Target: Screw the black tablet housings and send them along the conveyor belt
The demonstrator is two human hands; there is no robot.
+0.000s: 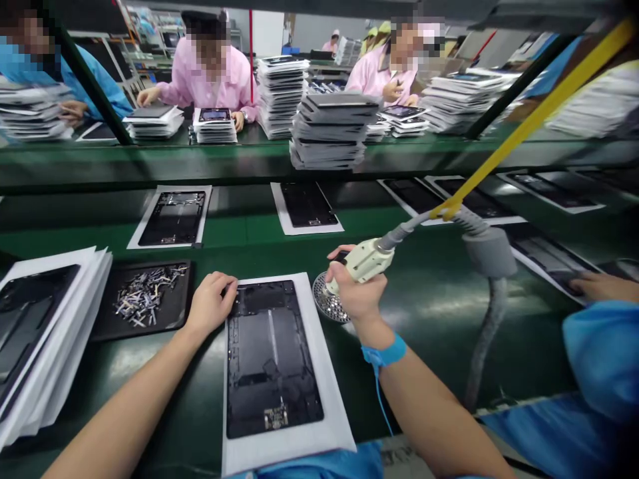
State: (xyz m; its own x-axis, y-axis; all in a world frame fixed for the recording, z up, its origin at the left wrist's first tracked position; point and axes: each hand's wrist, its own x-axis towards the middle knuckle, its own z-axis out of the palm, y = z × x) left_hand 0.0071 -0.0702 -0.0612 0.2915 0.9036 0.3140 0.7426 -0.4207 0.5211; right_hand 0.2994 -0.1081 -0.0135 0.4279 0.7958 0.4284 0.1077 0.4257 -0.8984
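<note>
Nearest to the person, a black panel (272, 346) lies flat on a white sheet (329, 412), which rests on the dark green tabletop (200, 399). The left hand (217, 299) is at the upper left corner of this panel, with the fingers bent; I cannot tell if it grasps the edge or only touches it.

The right hand (359, 289) is closed around the handle of a pale tool (372, 259), to the right of the panel's upper end. Just below this hand there is a round metal piece (333, 309) with many holes; whether it belongs to the tool is not clear. On the right wrist is a blue band (387, 352).

At the left are a pile of white sheets (67, 346) with another panel on top, and beside it a dark tray (177, 313), which contains many small strips (144, 296).

The tool's cable meets a yellow strap (539, 113) and a grey hose (492, 319). At the right, a co-worker's hand (606, 286) touches another panel.

Farther away, similar panels (174, 216) lie in a row on their sheets. Behind them stand high stacks (329, 130), and people in pink (237, 73) and blue (102, 76) clothes sit there.
</note>
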